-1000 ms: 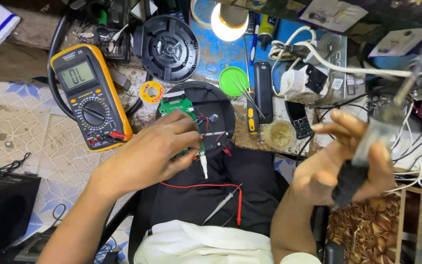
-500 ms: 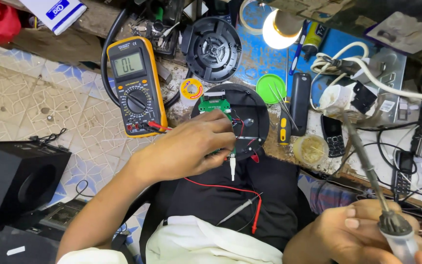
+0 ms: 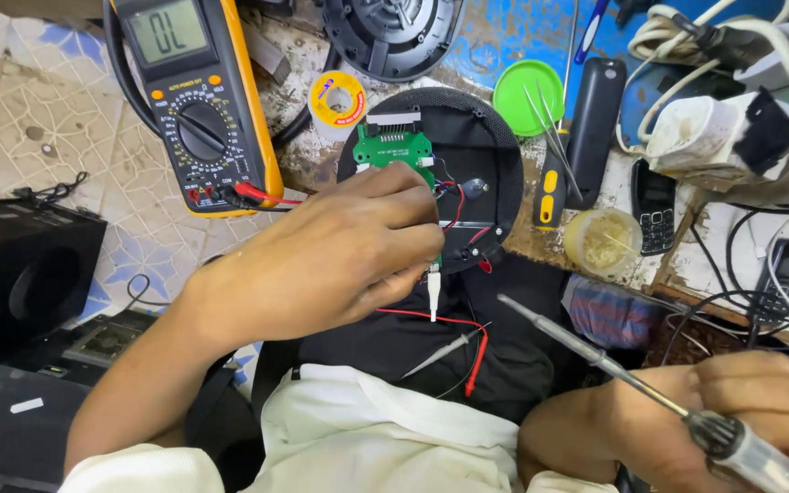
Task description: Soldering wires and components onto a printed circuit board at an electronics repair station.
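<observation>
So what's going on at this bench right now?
A person is working on a round black speaker housing with a green circuit board on it. The left hand rests on the housing, pinching something at its lower edge by the red and black wires; a white connector hangs just below the fingers. The right hand holds a soldering iron, tip aimed toward the housing but not touching it. A yellow multimeter lies to the left.

Green circuit board (image 3: 394,146) partly under left hand (image 3: 331,260).
</observation>
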